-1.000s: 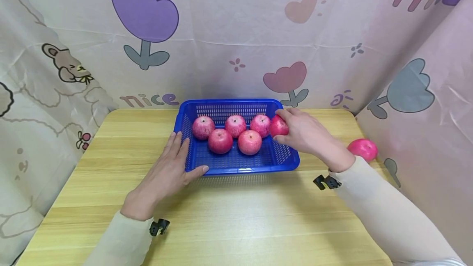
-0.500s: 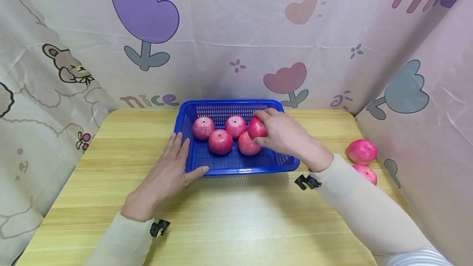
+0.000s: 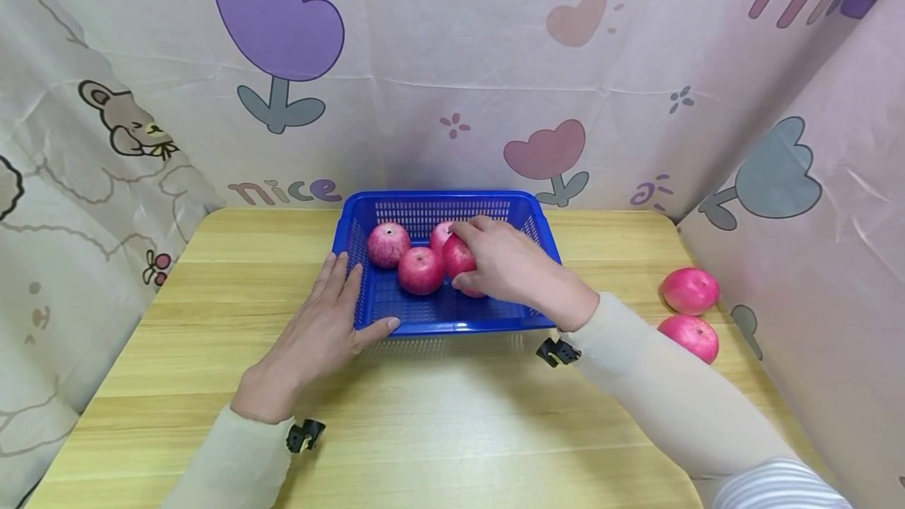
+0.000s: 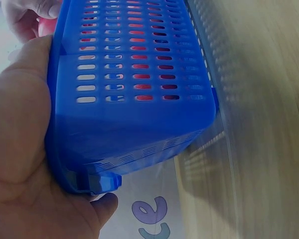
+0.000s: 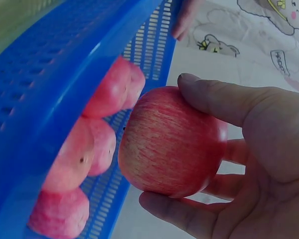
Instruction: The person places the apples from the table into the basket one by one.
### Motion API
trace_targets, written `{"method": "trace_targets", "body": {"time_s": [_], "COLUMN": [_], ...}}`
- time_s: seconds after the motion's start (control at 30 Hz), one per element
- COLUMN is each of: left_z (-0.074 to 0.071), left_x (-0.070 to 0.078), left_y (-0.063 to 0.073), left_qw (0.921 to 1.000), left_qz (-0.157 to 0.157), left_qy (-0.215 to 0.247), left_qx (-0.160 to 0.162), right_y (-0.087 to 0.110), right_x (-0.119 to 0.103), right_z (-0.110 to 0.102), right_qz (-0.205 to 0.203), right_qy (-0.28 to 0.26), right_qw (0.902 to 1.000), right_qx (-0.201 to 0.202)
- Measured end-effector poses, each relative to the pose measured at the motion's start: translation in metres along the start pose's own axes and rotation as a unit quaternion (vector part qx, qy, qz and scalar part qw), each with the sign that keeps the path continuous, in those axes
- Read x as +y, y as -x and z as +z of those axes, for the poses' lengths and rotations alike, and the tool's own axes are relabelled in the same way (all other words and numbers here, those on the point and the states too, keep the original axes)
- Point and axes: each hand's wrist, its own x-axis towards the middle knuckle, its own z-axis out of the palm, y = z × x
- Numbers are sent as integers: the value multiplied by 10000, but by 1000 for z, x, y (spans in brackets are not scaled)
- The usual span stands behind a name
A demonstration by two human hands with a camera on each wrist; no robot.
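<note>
Open at the front middle, tight at both flanks

We could slide a hand across the table (image 3: 438, 415) and over the front rim of the blue basket (image 3: 459, 327), where a strip of its floor lies before the front apple (image 3: 421, 271). On the left, the left hand (image 3: 321, 320) covers the corner; on the right, the right sleeve (image 3: 657, 383) and wrist cross the other. From above, the right hand (image 3: 505, 261) and its held apple (image 3: 459, 256) bar the middle. Behind, we meet the hanging cloth (image 3: 424, 61). Beyond the arm, we could pass between the basket and the far-right apple (image 3: 690, 291), with the nearer right apple (image 3: 688, 338) just in front of it.
</note>
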Motion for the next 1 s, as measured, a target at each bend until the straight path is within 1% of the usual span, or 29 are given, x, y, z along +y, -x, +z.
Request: {"method": "trace_targets", "body": {"time_s": [0.17,0.33,0.53,0.77,1.0], "left_z": [0,0,1,1,1], "left_x": [0,0,-1,-2,-3], "left_y": [0,0,-1,-1,0], "left_qw": [10000,10000,10000,10000,10000], "left_qz": [7,26,70,67,43], "left_qy": [10,3,7,36,88], "left_qx": [-8,1,34,13,-8], "right_y": [-5,-10,-18,-25,-32], "right_x": [-12,-23,-35,-48,-58], "right_z": [3,6,12,24,36], "right_qz": [-208,-234,-310,-280,-421], "right_qy": [83,36,-49,43,216], "right_qw": [9997,9997,9995,9993,9984], "right_qx": [17,11,-96,-240,-321]}}
